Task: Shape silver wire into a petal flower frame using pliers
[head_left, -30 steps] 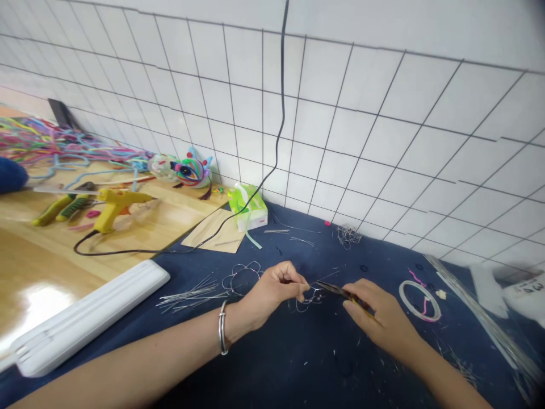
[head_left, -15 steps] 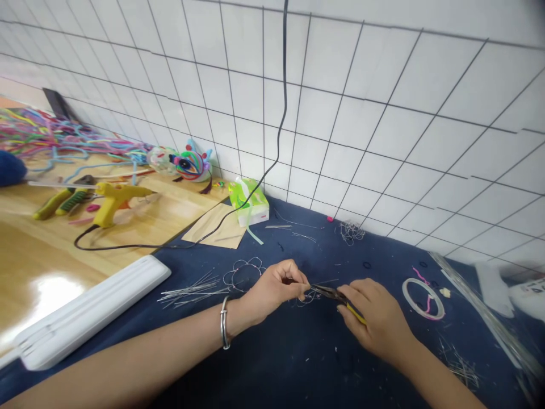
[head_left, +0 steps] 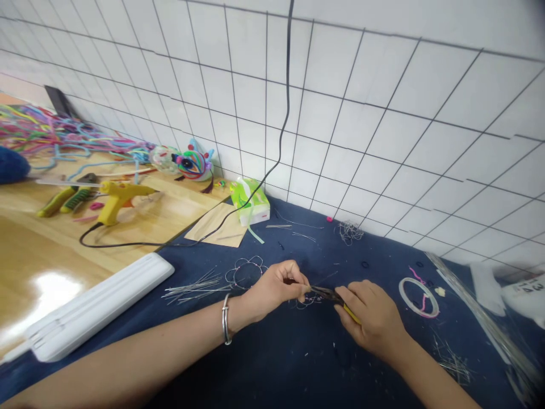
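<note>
My left hand (head_left: pixel 281 286) pinches a thin wire at its fingertips, above the dark blue cloth. My right hand (head_left: pixel 369 312) is wrapped round pliers (head_left: pixel 327 293) with dark jaws and a yellow handle. The jaw tips meet the wire close to my left fingertips; whether they grip it is too small to tell. Just below the jaws lies a small tangle of bent wire (head_left: pixel 304 303). Left of my left hand rests a flower-shaped wire frame (head_left: pixel 235 276), partly hidden by the hand. Beside it lies a bunch of straight wires (head_left: pixel 193 288).
A yellow glue gun (head_left: pixel 117 200), green-handled pliers (head_left: pixel 76 199) and a white power strip (head_left: pixel 97 307) are at the left. A tissue pack (head_left: pixel 251 205) stands by the wall. A ring-shaped roll (head_left: pixel 402 292) and wire scraps (head_left: pixel 453 363) lie at the right.
The view has shifted slightly. Both hands keep nearly the same grip, and the pliers stay at my left fingertips, with the right hand a touch closer.
</note>
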{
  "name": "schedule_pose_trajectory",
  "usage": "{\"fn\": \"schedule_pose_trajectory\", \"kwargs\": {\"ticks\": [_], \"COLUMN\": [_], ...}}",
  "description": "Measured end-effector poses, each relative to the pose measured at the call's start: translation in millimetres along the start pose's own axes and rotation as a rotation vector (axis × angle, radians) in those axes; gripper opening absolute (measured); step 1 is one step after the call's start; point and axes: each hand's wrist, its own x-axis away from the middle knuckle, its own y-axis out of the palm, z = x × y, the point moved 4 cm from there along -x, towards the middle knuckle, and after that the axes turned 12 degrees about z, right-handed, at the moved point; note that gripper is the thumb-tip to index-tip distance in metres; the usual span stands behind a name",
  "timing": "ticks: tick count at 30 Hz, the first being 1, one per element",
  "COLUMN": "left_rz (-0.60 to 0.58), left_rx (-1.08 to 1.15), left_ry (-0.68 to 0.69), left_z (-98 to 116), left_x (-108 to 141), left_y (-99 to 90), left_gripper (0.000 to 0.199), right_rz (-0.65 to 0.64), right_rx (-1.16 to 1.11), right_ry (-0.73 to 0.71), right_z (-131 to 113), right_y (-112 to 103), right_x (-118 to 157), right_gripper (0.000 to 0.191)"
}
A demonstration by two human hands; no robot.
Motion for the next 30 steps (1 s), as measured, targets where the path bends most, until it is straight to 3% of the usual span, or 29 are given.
{"fn": "schedule_pose_trajectory", "kwargs": {"ticks": [30], "left_rz": [0.014], "left_rx": [-0.051], "left_ry": [-0.006], "left_z": [1.5], "left_x": [-1.1], "left_y": [-0.8], "left_gripper": [0.012], "right_rz": [-0.005], "right_rx": [-0.007], "right_ry": [0.010], "right_z": [-3.8], "right_y": [2.7], "right_x": [0.2], "right_gripper": [0.024]}}
